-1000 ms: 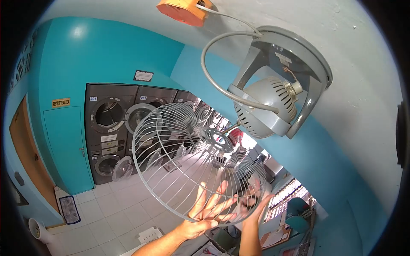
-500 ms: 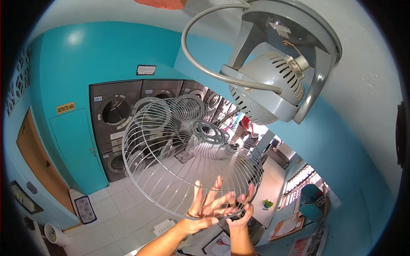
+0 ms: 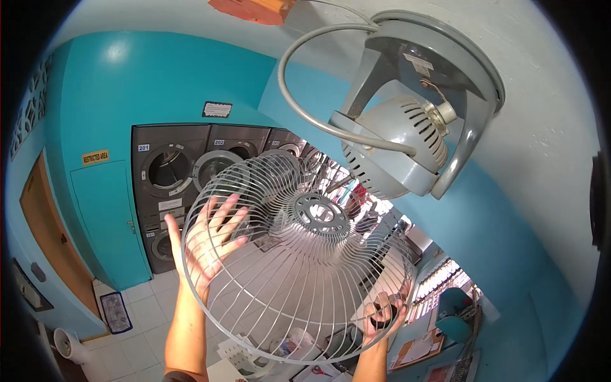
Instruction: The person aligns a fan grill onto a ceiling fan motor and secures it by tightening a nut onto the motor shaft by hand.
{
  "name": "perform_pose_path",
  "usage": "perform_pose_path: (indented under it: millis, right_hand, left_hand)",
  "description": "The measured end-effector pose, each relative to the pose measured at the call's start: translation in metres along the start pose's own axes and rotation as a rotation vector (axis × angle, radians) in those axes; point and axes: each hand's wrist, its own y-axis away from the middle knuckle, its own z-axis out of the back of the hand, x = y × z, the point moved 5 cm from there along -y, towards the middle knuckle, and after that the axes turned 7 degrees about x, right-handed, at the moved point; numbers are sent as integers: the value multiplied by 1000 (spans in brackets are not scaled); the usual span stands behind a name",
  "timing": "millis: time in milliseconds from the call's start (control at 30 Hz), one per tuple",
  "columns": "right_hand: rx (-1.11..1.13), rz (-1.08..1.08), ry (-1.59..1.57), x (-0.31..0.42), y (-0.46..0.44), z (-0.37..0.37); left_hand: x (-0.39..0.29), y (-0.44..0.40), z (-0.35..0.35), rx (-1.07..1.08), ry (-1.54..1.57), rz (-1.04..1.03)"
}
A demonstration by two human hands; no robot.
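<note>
A round grey wire fan grille (image 3: pixel 323 216) is held up in front of me, its hub ring near the middle. My left hand (image 3: pixel 210 245) is at its left rim, fingers spread, with wires crossing in front of the palm. My right hand (image 3: pixel 380 317) is at the lower right rim, its fingers curled round a small dark round part (image 3: pixel 384 316). Wires partly cover that hand, so I cannot tell how firmly it grips the grille. Above hangs the grey fan motor (image 3: pixel 394 140) on its ceiling bracket (image 3: pixel 468 143), its shaft pointing down toward the grille.
A curved grey cable tube (image 3: pixel 287 76) loops beside the motor. Stacked dryers (image 3: pixel 168 169) line the teal wall. Below are a white basket (image 3: pixel 238 356), red scissors (image 3: pixel 321 370) and a clipboard (image 3: pixel 420 348). A doormat (image 3: pixel 116 312) lies on the tiled floor.
My left hand has moved left, from beside the right hand to the grille's left rim. The right hand and the dark part have shifted right, and the grille has moved slightly down and right.
</note>
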Motion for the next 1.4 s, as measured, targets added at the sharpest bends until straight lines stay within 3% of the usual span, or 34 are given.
perform_pose_path:
  millis: [67, 133, 200, 267, 400, 733, 1367, 1400]
  right_hand:
    - [1, 11, 21, -2, -8, -2]
    - [49, 14, 8, -2, -13, 10]
    - [25, -14, -61, -2, -17, 26]
    - [5, -69, -76, -3, -20, 41]
    - [-150, -139, 156, -1, -36, 38]
    - [-556, -202, 319, 2, 1, 27]
    - [-451, -92, 167, 13, -8, 6]
    - [-252, -174, 156, 15, -14, 0]
  left_hand:
    - [-3, -6, -1, -64, 81, -3]
    - [-12, -8, 3, -44, 11, -128]
    - [-14, -9, -5, 45, -230, -108]
    - [-10, -2, -2, -5, -273, -163]
    - [-1, 7, -8, 14, -160, -237]
    - [24, 23, -32, 12, -221, -293]
    - [58, 3, -74, 91, -141, -247]
    - [61, 5, -75, 97, -177, -219]
